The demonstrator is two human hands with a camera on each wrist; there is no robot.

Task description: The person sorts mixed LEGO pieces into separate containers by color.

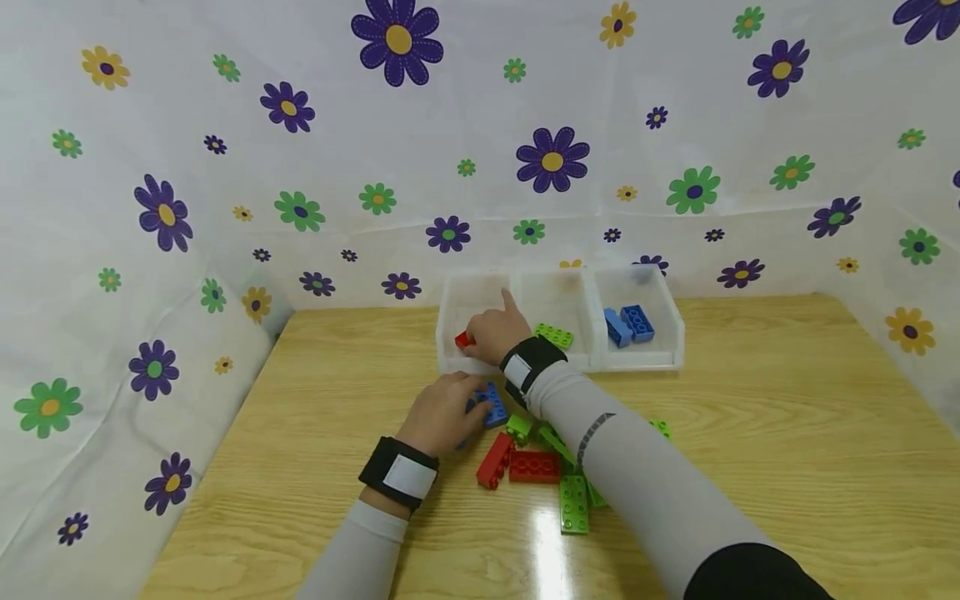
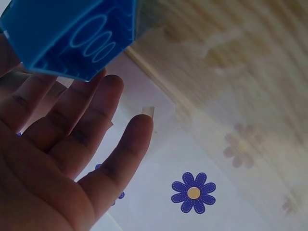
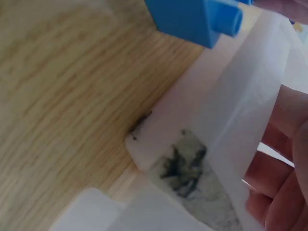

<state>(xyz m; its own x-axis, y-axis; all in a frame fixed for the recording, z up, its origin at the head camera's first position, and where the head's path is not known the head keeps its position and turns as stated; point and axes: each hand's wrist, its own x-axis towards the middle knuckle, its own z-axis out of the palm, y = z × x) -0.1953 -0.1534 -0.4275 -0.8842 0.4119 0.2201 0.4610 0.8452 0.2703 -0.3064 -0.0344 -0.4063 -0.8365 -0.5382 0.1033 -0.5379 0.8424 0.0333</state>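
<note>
My right hand (image 1: 498,335) reaches into the left compartment of a white divided box (image 1: 637,361). Its thumb and fingers are at a red brick (image 1: 461,340), pinching it, while one finger points up. In the right wrist view the curled fingers (image 3: 276,192) show behind the box wall, and the red brick is hidden. Just in front of the box my left hand (image 1: 442,408) grips a blue brick (image 1: 495,407) between thumb and fingers. The left wrist view shows this brick's hollow underside (image 2: 94,43) against the fingers.
A lime-green brick (image 1: 553,335) lies in the middle compartment, two blue bricks (image 1: 637,323) in the right one. Before the box lie red bricks (image 1: 534,467) and several green bricks (image 1: 574,504), partly under the right forearm. A flowered cloth (image 1: 465,125) hangs behind the table (image 1: 337,358).
</note>
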